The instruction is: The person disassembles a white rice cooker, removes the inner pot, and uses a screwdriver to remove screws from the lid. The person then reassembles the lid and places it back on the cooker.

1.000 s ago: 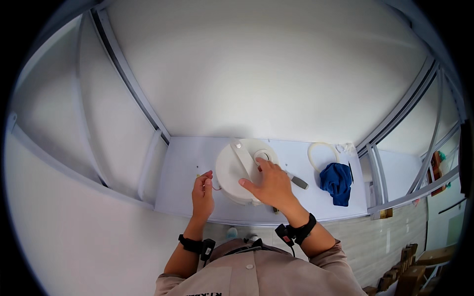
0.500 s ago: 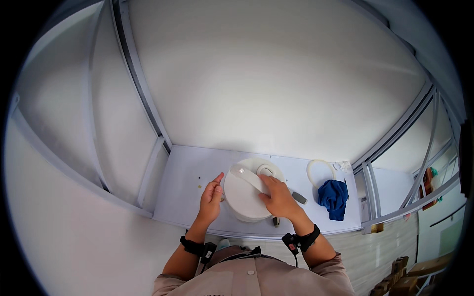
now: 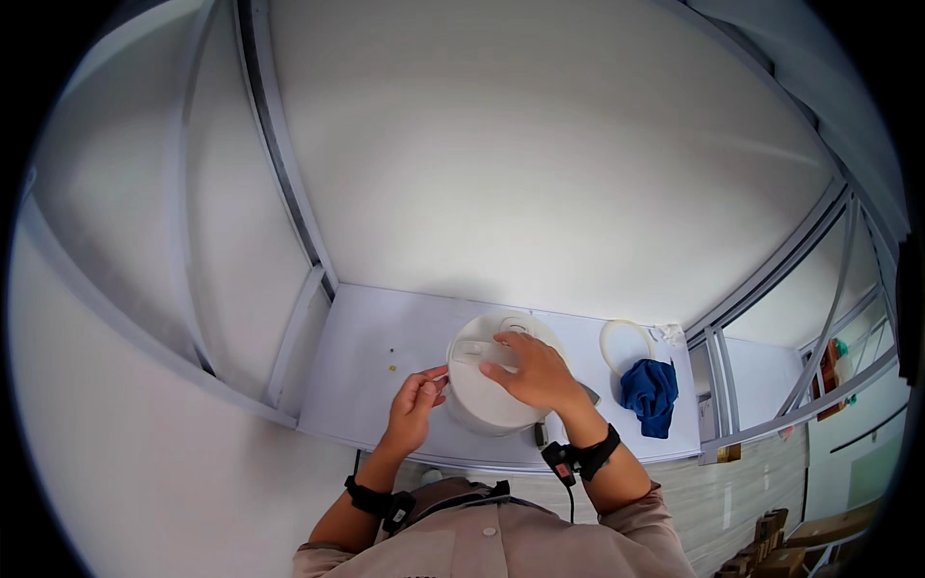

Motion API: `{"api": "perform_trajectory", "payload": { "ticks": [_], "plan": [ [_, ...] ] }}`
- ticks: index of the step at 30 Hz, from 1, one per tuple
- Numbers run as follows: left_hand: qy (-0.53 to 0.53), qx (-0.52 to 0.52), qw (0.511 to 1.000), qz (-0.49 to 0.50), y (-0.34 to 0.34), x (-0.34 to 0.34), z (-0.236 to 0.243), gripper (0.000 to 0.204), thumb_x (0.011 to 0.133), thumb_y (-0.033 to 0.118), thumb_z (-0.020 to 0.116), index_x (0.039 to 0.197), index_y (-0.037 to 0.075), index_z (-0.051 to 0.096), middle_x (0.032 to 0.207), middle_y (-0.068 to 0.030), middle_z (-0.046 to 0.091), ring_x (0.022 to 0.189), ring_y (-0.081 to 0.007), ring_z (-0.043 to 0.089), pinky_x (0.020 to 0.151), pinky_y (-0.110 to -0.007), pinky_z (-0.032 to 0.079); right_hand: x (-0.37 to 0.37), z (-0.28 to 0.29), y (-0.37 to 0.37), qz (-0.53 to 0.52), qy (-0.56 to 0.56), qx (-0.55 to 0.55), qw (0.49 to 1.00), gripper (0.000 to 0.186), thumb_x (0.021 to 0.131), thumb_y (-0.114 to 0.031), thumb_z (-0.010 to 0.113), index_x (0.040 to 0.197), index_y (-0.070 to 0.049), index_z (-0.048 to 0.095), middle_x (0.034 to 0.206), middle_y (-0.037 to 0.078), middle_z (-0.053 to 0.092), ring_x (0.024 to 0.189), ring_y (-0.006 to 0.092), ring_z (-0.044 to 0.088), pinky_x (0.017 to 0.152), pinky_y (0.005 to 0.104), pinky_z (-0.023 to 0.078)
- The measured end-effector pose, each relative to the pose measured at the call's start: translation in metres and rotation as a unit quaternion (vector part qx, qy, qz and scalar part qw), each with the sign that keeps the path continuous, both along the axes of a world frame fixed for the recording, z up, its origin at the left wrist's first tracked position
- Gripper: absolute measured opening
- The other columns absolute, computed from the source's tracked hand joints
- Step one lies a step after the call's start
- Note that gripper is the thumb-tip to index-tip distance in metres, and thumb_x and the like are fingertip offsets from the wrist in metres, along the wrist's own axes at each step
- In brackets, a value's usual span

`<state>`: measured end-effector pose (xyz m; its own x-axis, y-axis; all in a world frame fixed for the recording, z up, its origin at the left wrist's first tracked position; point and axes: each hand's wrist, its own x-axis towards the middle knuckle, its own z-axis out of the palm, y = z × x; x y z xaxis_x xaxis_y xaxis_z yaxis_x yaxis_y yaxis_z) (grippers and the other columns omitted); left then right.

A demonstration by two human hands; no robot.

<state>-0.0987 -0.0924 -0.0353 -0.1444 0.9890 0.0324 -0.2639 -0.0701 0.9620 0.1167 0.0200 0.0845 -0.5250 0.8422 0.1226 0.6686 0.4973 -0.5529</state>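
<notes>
A round white lidded container (image 3: pixel 477 405) stands on the table before me. A flat white bar (image 3: pixel 469 348) and a circular piece (image 3: pixel 515 325) are on its top. My right hand (image 3: pixel 535 374) is over the lid, fingers spread and nothing held; whether the fingertips press on it I cannot tell. At the container's left side is my left hand (image 3: pixel 416 407), its fingers loosely bent and apart, the tips at the wall just under the rim. Beside my right wrist a grey-handled tool (image 3: pixel 592 394) is mostly hidden. A small dark grey piece (image 3: pixel 541 435) lies in front of the container.
A blue cloth (image 3: pixel 649 393) lies at the table's right, by a cream tube loop (image 3: pixel 604 345) and a crumpled white scrap (image 3: pixel 667 333). Two tiny bits, one yellow (image 3: pixel 392 368), are on the left. Behind the table (image 3: pixel 347 405) rises a white wall (image 3: pixel 540 164).
The white bar, earlier raised under my right hand, now lies down on the lid. My right hand has lifted off it with fingers wider apart; my left hand has come in against the container's side.
</notes>
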Motion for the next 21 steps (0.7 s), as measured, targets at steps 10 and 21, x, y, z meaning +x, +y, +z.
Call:
{"api": "perform_trajectory", "payload": {
  "ticks": [10,21],
  "plan": [
    [-0.008,-0.019,1.000,-0.009,-0.001,-0.002,0.001,0.027,0.114,0.026,0.045,0.127,0.004,0.053,0.154,-0.0125,0.053,0.139,-0.0267,0.055,0.104,-0.039,0.052,-0.049,0.011,0.010,-0.105,-0.065,-0.087,0.989,0.039,0.087,-0.046,0.071,0.108,-0.012,0.070,0.090,0.011,0.076,0.097,0.0337,0.073,0.084,0.0445,0.055],
    [-0.013,-0.011,1.000,-0.005,-0.003,0.002,0.002,0.024,0.114,0.027,0.046,0.121,0.006,0.054,0.153,-0.0136,0.052,0.137,-0.0273,0.057,0.105,-0.040,0.052,-0.048,0.006,0.010,-0.141,-0.005,-0.097,0.985,0.030,0.082,-0.041,0.074,0.099,-0.017,0.073,0.090,0.006,0.074,0.090,0.0292,0.072,0.080,0.0411,0.053]
  ]
}}
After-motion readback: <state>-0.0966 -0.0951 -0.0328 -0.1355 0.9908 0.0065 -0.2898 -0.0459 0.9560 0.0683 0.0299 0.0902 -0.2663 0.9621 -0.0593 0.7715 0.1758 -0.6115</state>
